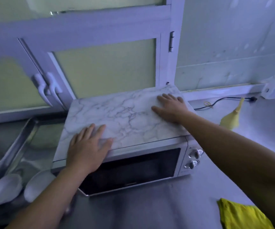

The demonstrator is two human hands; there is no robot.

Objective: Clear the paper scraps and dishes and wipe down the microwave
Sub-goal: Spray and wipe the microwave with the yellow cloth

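Dim bluish light falls on a white-framed window (103, 66) with frosted yellowish panes beyond the left hand (89, 151), a pale stained wall (232, 38) beyond the right hand (171, 108), and a grey countertop (150, 210) nearer.

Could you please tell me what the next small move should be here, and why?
Probably draw the right hand back to the yellow cloth on the counter: it and the left hand lie flat, empty, on the marble-patterned cover atop the microwave, so nothing is held to wipe with.
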